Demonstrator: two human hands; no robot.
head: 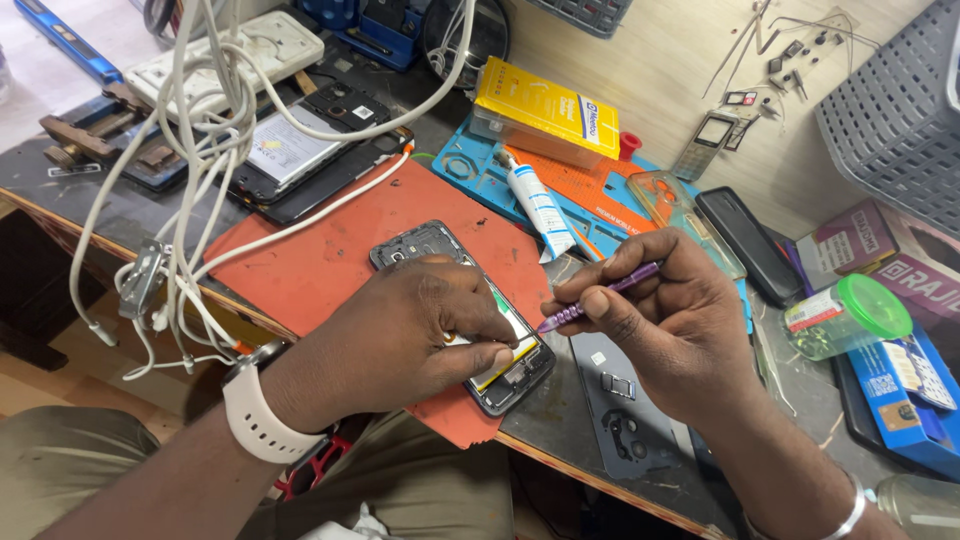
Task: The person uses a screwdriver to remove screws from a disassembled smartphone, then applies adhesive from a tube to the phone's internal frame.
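— While the left hand [400, 335] lies over the opened phone [470, 315], what are its fingers doing?

— From the head camera, they are pressed together and bearing down on the phone's middle, thumb tip against the yellowish part inside the frame. I judge that steadies the body so it cannot slide on the red mat [330, 255].

— And the right hand [670, 320]?

— Its fingers pinch a slim purple tool [600, 297] like a pen, thumb and forefinger near the middle of the shaft. The tip points left and slightly down, ending just at the phone's right edge, beside the left thumb.

— How does the phone itself lie?

— Flat, back open, on the mat near the front edge of the bench. Its long axis runs diagonally, from the camera end at upper left to the lower end at lower right, nearest the person. The tool's axis crosses it almost at right angles.

— Anything close by?

— A white glue tube [538, 205] on a blue work mat [470, 165], a yellow box [545, 110] behind it, a second opened phone [305, 150] under hanging white cables [200, 150], and a green-lidded jar [850, 315] to the right.
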